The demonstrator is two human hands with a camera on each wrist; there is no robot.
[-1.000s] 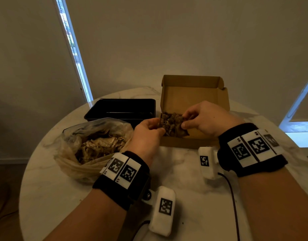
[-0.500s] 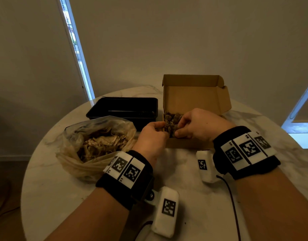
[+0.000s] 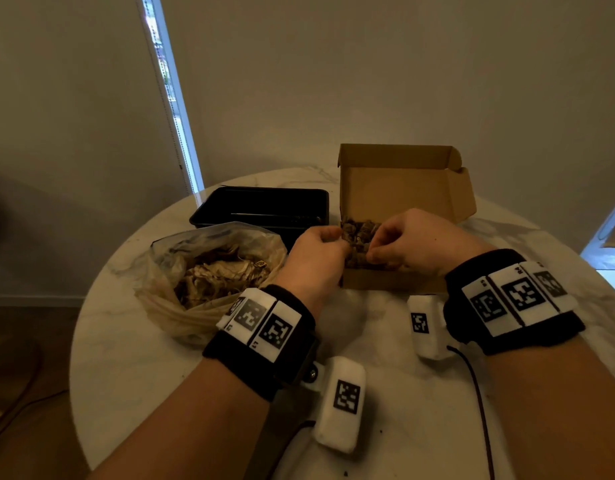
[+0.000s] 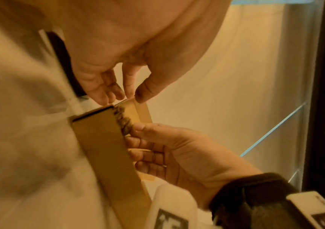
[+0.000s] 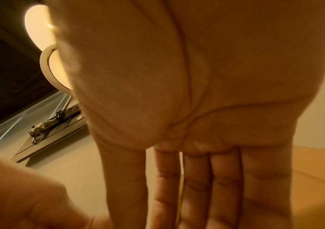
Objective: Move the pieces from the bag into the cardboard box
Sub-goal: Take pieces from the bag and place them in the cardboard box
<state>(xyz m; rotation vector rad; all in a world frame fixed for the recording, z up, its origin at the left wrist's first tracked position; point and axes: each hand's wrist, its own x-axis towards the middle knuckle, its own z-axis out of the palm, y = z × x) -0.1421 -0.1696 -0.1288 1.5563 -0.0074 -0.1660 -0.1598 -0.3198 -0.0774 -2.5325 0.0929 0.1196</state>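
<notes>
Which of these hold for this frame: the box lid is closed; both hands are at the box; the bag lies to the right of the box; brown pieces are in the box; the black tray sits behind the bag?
1. The cardboard box has its lid closed. False: the lid stands open.
2. The left hand and right hand are both at the box. True.
3. The bag lies right of the box. False: it lies to the left.
4. Brown pieces are in the box. True.
5. The black tray sits behind the bag. True.
</notes>
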